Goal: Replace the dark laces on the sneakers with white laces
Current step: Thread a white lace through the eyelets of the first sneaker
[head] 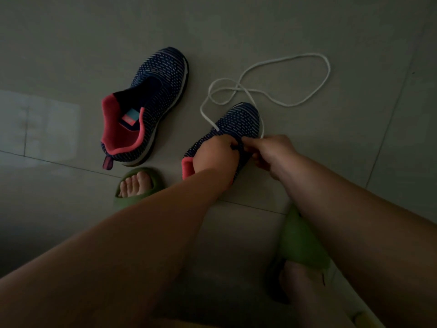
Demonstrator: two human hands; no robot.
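Two navy knit sneakers with pink collars stand on the tiled floor. The left sneaker has no lace in it and lies apart from my hands. On the right sneaker, my left hand grips the middle of the upper, covering the eyelets. My right hand pinches something at the same spot, fingertips meeting the left hand's. A white lace runs from under my hands and loops loosely over the floor beyond the toe. What exactly the fingers pinch is hidden.
My feet wear green slippers: the left slipper just behind the left sneaker, the right slipper under my right forearm. The floor is grey tile, dimly lit, with grout lines crossing it.
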